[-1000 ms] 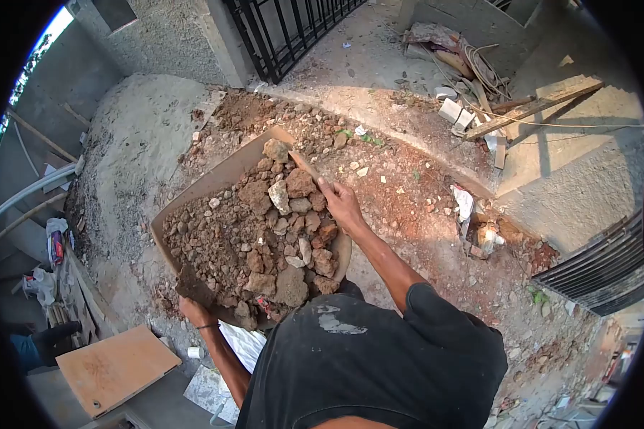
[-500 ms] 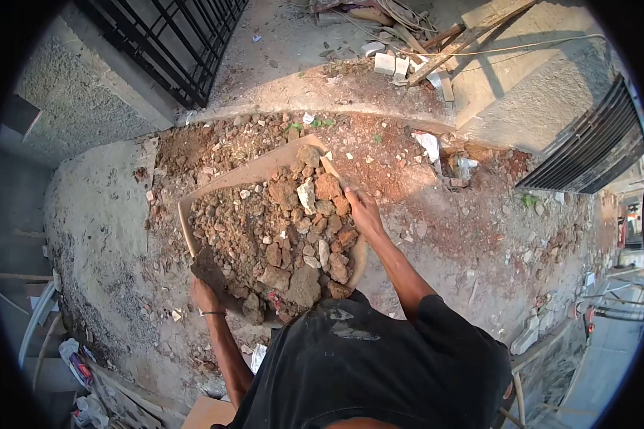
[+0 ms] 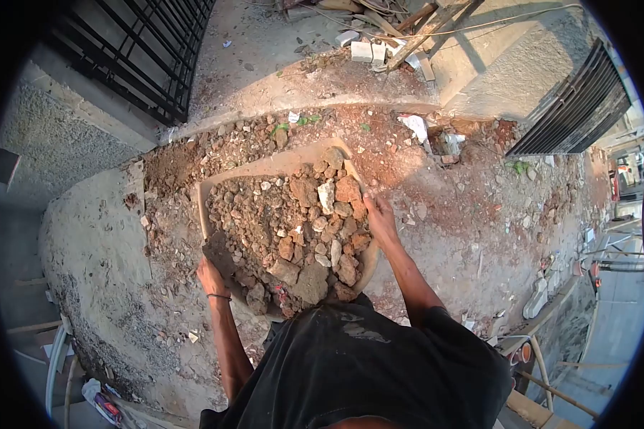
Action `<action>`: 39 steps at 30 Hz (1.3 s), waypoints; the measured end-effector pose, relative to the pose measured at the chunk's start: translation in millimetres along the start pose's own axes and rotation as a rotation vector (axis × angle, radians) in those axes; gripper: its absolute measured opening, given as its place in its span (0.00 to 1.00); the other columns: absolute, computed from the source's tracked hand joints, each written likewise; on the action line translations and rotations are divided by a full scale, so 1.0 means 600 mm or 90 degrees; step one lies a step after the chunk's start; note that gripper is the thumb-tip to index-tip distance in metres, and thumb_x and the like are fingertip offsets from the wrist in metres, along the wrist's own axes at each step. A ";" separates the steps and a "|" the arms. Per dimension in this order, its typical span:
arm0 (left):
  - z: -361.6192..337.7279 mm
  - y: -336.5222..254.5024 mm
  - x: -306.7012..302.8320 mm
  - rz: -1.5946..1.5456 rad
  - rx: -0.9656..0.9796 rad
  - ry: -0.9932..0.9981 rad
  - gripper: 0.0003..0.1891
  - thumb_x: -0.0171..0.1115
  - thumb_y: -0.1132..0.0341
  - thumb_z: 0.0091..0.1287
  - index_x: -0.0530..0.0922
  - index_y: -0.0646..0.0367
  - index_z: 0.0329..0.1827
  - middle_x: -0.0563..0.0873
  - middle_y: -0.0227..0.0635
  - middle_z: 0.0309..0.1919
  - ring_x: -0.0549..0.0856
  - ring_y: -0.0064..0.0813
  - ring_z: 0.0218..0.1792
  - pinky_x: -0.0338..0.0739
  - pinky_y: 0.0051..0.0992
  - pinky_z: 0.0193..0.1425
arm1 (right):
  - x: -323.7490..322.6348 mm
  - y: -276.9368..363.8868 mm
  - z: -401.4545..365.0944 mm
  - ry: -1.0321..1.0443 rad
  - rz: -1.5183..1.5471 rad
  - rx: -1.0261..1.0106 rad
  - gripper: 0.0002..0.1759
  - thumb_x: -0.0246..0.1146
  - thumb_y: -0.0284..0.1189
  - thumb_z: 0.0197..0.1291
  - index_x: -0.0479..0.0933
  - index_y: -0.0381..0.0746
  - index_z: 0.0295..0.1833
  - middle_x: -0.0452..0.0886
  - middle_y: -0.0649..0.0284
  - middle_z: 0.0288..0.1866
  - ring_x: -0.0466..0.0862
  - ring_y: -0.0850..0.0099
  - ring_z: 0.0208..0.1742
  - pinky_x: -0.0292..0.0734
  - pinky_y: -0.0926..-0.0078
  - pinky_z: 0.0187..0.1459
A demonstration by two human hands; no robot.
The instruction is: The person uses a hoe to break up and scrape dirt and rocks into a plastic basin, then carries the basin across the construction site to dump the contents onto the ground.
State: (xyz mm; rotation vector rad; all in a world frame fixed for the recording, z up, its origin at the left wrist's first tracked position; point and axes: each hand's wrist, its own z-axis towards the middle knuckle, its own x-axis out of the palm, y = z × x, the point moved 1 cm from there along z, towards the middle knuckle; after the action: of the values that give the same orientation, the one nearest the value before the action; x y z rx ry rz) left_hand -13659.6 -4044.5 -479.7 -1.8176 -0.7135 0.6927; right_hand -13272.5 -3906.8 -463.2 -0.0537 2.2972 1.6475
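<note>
A wide, shallow tan tub (image 3: 279, 161) is held in front of my body, heaped with soil, stones and broken rubble (image 3: 254, 218). My left hand (image 3: 212, 277) is closed on its near left edge, beside a dark patch of dirt; a thin band circles that wrist. On the opposite side, my right hand (image 3: 381, 220) grips the rim, near some orange-brown lumps. The fingers of both hands are partly hidden by the rim. The near side of the load meets my dark shirt (image 3: 350, 357).
Rubble-strewn ground (image 3: 451, 236) surrounds me. A black barred gate (image 3: 147, 57) stands at upper left, and a black grille (image 3: 576, 104) leans at right. Ahead lie pale blocks (image 3: 365, 52) and timber (image 3: 426, 32). A small hole (image 3: 447, 145) breaks the ground at upper right.
The tub and both hands have shifted right in view, while the gate, blocks and ground have slid left. Both hands keep their hold on the tub.
</note>
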 end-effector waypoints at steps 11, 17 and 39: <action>0.261 0.084 0.252 0.349 -0.034 0.091 0.16 0.51 0.60 0.61 0.80 0.63 0.42 0.82 0.38 0.27 0.79 0.32 0.28 0.71 0.30 0.34 | 0.005 -0.153 0.236 0.074 -0.058 0.022 0.24 0.52 0.44 0.65 0.69 0.42 0.60 0.72 0.54 0.59 0.70 0.60 0.61 0.65 0.68 0.56; 0.488 0.243 0.418 0.880 -0.010 0.387 0.14 0.48 0.62 0.63 0.80 0.61 0.39 0.84 0.45 0.34 0.83 0.36 0.40 0.75 0.34 0.39 | 0.000 -0.233 0.477 0.158 -0.118 0.156 0.25 0.53 0.39 0.64 0.66 0.38 0.63 0.75 0.56 0.55 0.76 0.63 0.49 0.70 0.70 0.48; 0.414 0.054 0.674 1.088 0.211 0.574 0.23 0.73 0.64 0.44 0.77 0.58 0.45 0.84 0.42 0.38 0.84 0.38 0.43 0.80 0.31 0.43 | -0.060 -0.180 0.696 0.101 -0.182 0.191 0.14 0.57 0.33 0.61 0.78 0.37 0.48 0.78 0.68 0.32 0.73 0.76 0.29 0.69 0.75 0.34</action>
State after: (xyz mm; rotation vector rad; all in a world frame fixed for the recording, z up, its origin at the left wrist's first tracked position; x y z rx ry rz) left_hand -13571.2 -3606.0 -642.0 -1.7908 1.6410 0.7523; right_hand -13119.9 -3560.6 -673.1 -0.4363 2.4893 1.1872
